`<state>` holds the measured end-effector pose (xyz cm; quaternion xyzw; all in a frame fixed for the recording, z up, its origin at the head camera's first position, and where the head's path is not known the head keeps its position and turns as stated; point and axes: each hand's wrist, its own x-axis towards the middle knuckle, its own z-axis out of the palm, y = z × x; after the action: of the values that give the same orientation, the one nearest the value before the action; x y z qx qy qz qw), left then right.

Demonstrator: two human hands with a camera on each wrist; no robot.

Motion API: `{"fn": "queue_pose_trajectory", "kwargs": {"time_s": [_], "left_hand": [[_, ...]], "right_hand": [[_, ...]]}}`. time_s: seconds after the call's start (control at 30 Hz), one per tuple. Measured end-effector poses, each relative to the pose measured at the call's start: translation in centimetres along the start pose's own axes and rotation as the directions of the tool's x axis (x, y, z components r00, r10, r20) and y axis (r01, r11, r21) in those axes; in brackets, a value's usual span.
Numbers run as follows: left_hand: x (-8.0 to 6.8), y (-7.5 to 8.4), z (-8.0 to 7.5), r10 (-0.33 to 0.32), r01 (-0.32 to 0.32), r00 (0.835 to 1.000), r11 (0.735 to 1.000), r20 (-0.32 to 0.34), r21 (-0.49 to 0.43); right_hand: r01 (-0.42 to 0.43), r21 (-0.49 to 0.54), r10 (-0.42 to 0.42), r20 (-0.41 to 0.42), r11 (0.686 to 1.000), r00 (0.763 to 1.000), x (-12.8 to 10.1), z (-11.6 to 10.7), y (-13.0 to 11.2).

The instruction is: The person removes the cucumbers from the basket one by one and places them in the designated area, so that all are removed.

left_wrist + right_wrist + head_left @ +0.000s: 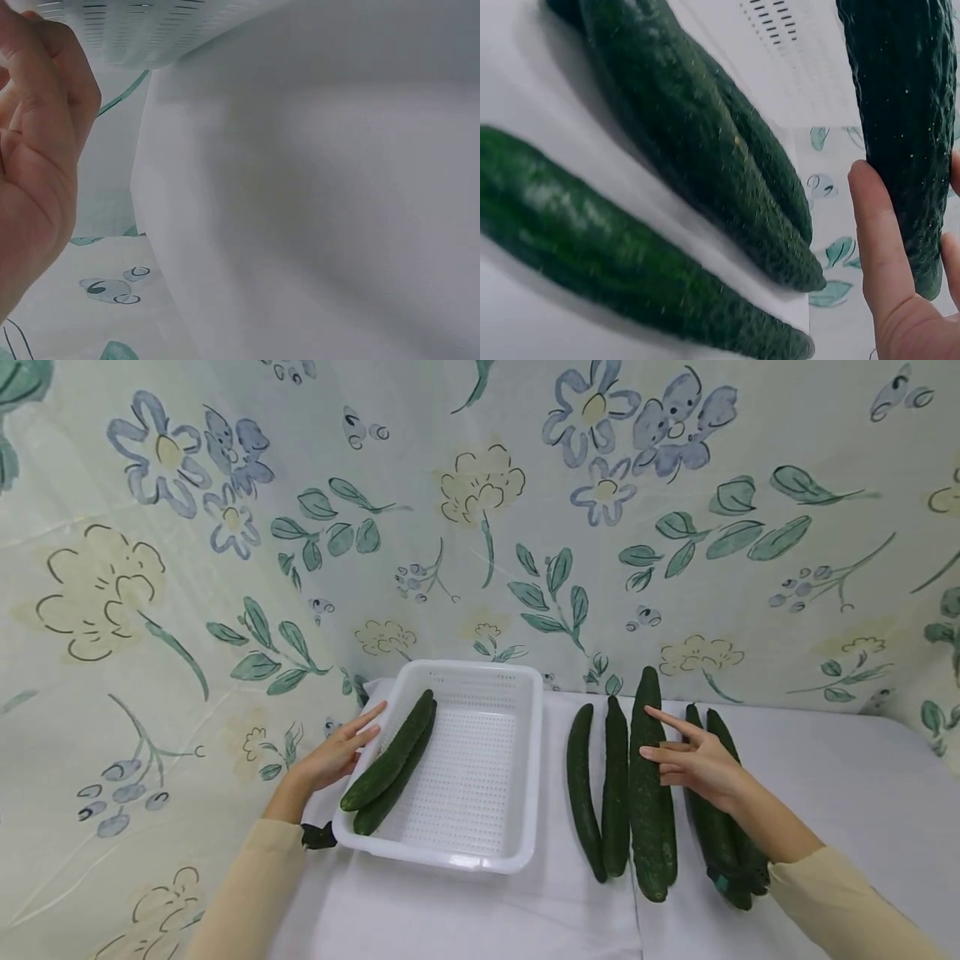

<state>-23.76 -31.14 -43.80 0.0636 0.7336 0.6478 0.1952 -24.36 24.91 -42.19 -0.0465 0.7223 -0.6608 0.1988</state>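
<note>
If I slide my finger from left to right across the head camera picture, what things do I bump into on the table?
Left hand → cucumbers in the basket → white basket → thin cucumber → second thin cucumber → big cucumber → right hand → cucumbers under the right wrist.

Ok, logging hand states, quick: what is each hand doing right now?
Left hand: open, fingers resting on the white basket rim.
Right hand: open, fingers over a cucumber.
</note>
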Motion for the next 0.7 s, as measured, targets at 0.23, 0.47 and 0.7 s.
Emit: {"fn": "queue_pose_trajectory", "kwargs": {"time_s": [0.23,0.47,0.7], "left_hand": [[0.7,-1.3,-0.5,0.012,-0.011,0.999,0.999,-0.031,0.032],[1.0,-2.1,-1.0,0.022,-0.02,0.999,0.999,-0.041,0.051],[1.0,-2.0,-0.9,0.023,-0.021,0.999,0.999,-0.043,0.048]], "right_hand": [[0.004,-0.013,-0.004,-0.003,1.0,1.0,-0.5,-1.7,0.8],[-0.007,-0.049,0.005,-0.029,0.999,1.0,-1.2,-3.2,1.2],[-0.011,-0.04,0.009,-0.047,0.999,0.999,-1.8,-5.1,2.1]]}}
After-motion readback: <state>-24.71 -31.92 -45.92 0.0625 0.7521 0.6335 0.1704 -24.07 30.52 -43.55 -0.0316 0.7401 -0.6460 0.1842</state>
